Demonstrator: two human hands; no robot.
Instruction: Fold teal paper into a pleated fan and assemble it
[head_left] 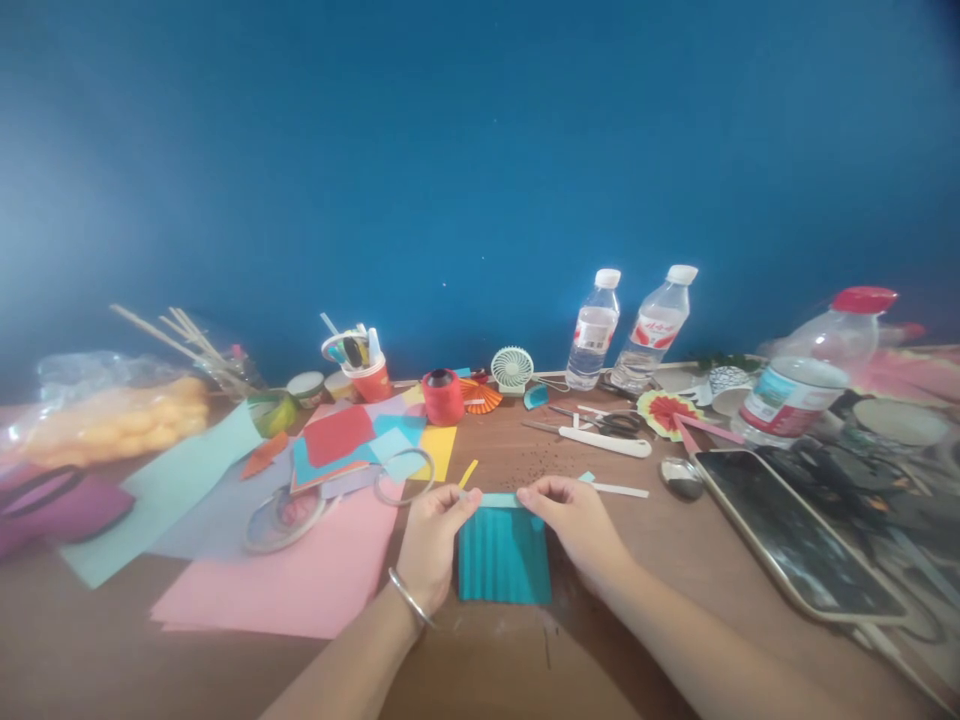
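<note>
A piece of teal paper (504, 556) with vertical pleat creases hangs or lies between my hands, over the near part of the table. Along its top edge runs a lighter folded strip. My left hand (435, 545) pinches the strip's left end between thumb and fingers; a silver bangle circles that wrist. At the strip's other end, my right hand (574, 520) pinches the top right corner in the same way. Just beyond the left fingertips is a small yellow paper strip (468, 473). White and pale blue scraps (621, 490) lie past the right hand.
Coloured paper sheets (300, 590) and tape rolls cover the left side. At the back stand a red thread spool (443, 398), a small fan (512, 369) and water bottles (594, 330). A white-handled knife (606, 442), scissors (619, 424) and a phone (795, 530) lie to the right.
</note>
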